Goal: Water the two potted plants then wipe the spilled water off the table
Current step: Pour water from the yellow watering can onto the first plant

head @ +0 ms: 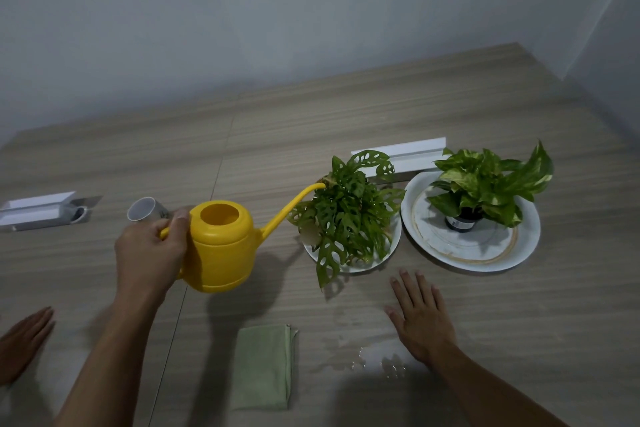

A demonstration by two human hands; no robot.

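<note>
My left hand (pixel 149 250) grips the handle of a yellow watering can (pixel 221 246), held above the table with its spout tip among the top leaves of the holey-leaved plant (pixel 346 215). That plant stands on a small white plate (pixel 360 269). To its right, a variegated plant (pixel 491 180) in a dark pot sits on a larger white plate (pixel 519 250). My right hand (pixel 420 319) lies flat on the wooden table (pixel 311 121), fingers apart, in front of the plates. A puddle of spilled water (pixel 377 357) glistens just left of my right wrist. A folded green cloth (pixel 263 367) lies near the front edge.
A white cup (pixel 142 209) lies on its side behind my left hand. A white box (pixel 34 211) sits at the far left, another white box (pixel 405 156) behind the plants. Another hand (pixel 20 340) rests on the table at the lower left. Walls close the far side.
</note>
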